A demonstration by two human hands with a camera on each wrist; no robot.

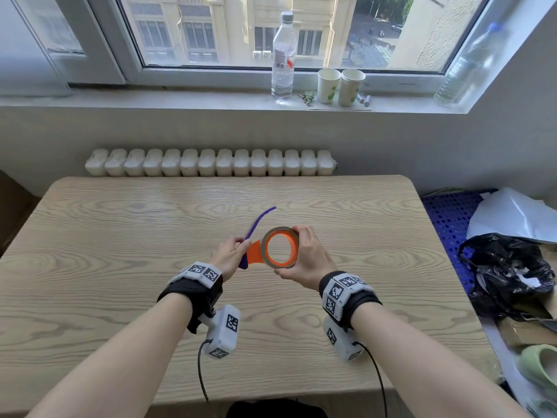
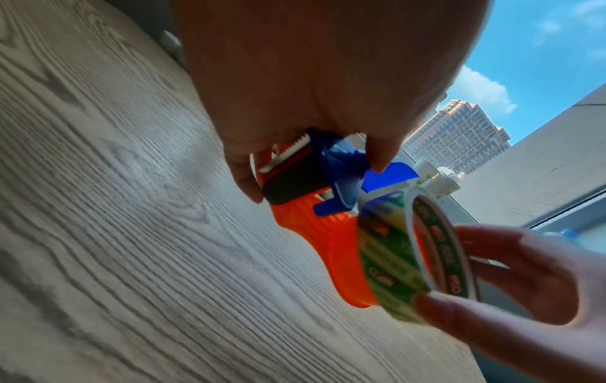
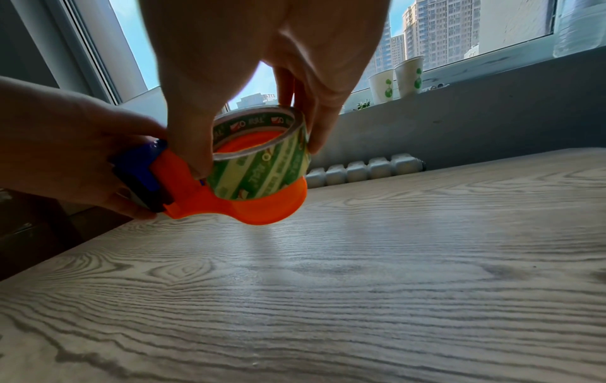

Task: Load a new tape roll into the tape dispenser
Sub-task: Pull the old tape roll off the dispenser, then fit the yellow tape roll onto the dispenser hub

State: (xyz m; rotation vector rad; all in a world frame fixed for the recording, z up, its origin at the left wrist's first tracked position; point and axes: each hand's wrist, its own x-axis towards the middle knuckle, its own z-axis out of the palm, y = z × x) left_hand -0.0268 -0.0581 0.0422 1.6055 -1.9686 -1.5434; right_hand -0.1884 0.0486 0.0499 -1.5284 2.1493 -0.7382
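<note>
Bottle (image 1: 282,55), paper cups (image 1: 340,86), radiator (image 1: 208,162)

The left hand (image 2: 315,77) pinches the dispenser (image 2: 328,233) at its toothed blade end. Beside it, the right hand (image 2: 524,298) grips the roll (image 2: 393,259) on the dispenser's orange hub.

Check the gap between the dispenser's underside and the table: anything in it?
Nothing. In the right wrist view the tape dispenser hangs clear above bare table; only its shadow falls beneath.
</note>
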